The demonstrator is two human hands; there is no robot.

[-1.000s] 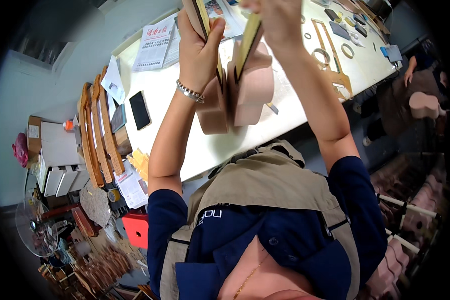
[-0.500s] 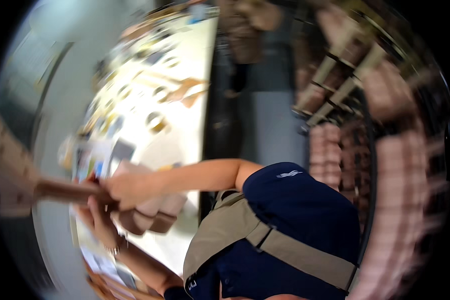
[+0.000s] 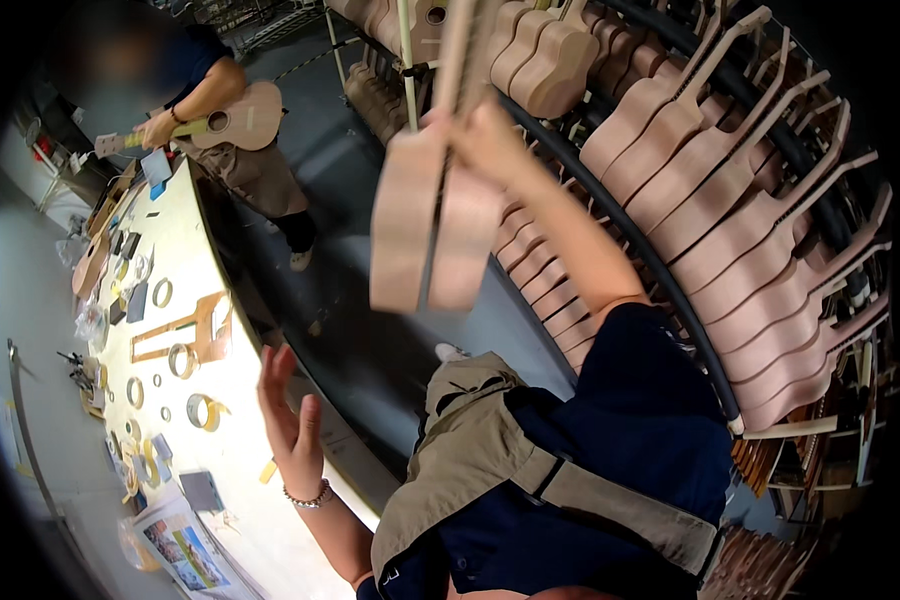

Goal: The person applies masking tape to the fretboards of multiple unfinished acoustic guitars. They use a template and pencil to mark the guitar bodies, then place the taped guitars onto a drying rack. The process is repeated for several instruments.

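My right hand [image 3: 485, 140], raised ahead of me, is wrapped round the necks of two unfinished ukuleles. Their pale pink-brown bodies, a left one [image 3: 406, 225] and a right one [image 3: 468, 235], hang side by side over the aisle with a dark gap between them. The moving necks are slightly blurred at the top. My left hand [image 3: 295, 425] is empty, its fingers stretched upward, above the near edge of the white worktable [image 3: 260, 510]. A beaded bracelet [image 3: 308, 495] circles that wrist.
Several tape rolls [image 3: 202, 411] and a brown flat template [image 3: 195, 335] lie on the worktable. At right, racks hold many ukulele bodies [image 3: 710, 220] behind a black padded rail [image 3: 630, 215]. Beyond the table's far end, a co-worker holds another ukulele [image 3: 240, 118].
My right hand has carried the ukuleles from above the table to the right, over the aisle. My left hand has let go and opened. The view has turned toward the racks.
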